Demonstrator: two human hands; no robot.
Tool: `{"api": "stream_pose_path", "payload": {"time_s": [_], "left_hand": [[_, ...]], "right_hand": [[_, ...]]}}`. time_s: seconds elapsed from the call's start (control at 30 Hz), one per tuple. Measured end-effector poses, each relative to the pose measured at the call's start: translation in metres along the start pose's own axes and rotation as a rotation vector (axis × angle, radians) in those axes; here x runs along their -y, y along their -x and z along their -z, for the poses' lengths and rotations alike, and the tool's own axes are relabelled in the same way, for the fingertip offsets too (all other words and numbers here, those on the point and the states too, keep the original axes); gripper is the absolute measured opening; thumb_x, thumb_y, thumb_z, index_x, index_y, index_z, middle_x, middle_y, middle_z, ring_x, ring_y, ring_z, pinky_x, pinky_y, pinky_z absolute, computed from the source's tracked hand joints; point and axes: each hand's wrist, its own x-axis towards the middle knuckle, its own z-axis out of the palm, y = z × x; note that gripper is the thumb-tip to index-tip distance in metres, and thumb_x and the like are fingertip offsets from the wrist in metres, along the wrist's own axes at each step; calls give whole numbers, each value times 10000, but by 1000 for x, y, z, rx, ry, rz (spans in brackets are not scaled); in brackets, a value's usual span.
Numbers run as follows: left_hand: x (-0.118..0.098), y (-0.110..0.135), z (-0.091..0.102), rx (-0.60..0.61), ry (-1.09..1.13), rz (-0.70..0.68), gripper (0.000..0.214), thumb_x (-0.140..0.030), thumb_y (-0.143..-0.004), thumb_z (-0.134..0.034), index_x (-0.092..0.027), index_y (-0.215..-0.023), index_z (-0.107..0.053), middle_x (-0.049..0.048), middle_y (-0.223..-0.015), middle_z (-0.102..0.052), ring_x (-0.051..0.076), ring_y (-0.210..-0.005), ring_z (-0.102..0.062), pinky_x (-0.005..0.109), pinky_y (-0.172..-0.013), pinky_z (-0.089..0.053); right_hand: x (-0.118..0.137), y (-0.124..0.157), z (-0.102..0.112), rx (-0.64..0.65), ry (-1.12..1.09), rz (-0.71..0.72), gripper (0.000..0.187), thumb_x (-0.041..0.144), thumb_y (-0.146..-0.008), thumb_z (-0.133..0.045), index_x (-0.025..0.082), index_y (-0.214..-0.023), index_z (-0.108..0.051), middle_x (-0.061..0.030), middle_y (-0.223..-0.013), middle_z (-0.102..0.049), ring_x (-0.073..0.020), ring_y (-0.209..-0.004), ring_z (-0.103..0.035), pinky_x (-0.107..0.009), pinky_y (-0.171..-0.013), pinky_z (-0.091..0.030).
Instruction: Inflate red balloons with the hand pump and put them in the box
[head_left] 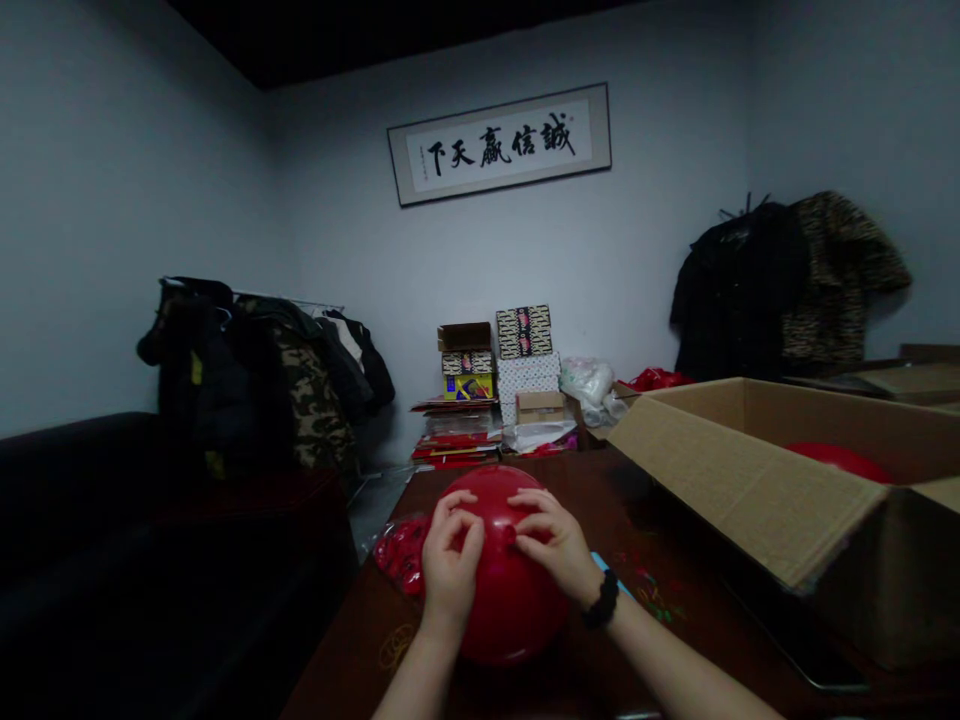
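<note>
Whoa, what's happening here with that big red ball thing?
A person at a dark brown table has both bare hands on a big, round, shiny red balloon. The right hand has its fingertips at the balloon's small nub, and the left hand is beside it; whether the nub is tied, I can't tell. A clear plastic packet of red things lies to the left. On the right, an open brown cardboard box holds something red and rounded.

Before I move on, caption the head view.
Left hand and right hand at a red balloon over a brown table, an open cardboard box to the right.
</note>
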Motion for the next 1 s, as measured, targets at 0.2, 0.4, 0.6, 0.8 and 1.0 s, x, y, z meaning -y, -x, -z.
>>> {"api": "stream_pose_path", "payload": {"time_s": [0.2,0.4,0.6,0.8,1.0], "left_hand": [[1,-7,8,262,85,26,273,-234,-804,-490,-204,-616,-686,77,-1236,-594,270,-1189,-496,452,-1034,-359],[8,-2,2,120,-37,-56,255,-274,-850,-501,-257,-977,-722,62,-1406,-457,257,-1277,-422,473,-1077,-316],[11,8,-11,-138,-102,-109,215,-270,-837,-561,-266,-1006,-695,54,-1354,-498,234,-1226,-471,461,-1052,-366],[8,0,8,160,-331,-297,327,-371,-744,-674,-281,-1059,-676,86,-1438,-413,319,-1320,-346,592,-1032,-328],[-14,-3,18,381,-637,-442,328,-323,-742,-683,-293,-1068,-663,81,-1466,-381,334,-1360,-262,704,-1046,-99]], "right_hand": [[3,3,0,-5,-10,3,55,227,-725,-687,281,-715,-683,-24,-1083,-653,-221,-1140,-508,-461,-997,-380],[8,6,-8,-25,-19,31,57,221,-733,-679,278,-726,-672,-17,-1064,-660,-209,-1142,-508,-442,-993,-391],[13,10,-12,-17,6,51,76,206,-727,-684,279,-718,-665,-5,-1001,-678,-201,-1131,-515,-423,-991,-399],[10,5,-2,-13,101,47,59,209,-744,-663,268,-739,-662,-24,-1067,-650,-207,-1131,-513,-457,-996,-388],[11,2,-1,82,236,167,115,217,-721,-684,323,-765,-680,20,-1080,-643,-218,-1177,-472,-568,-1107,-117]]}}
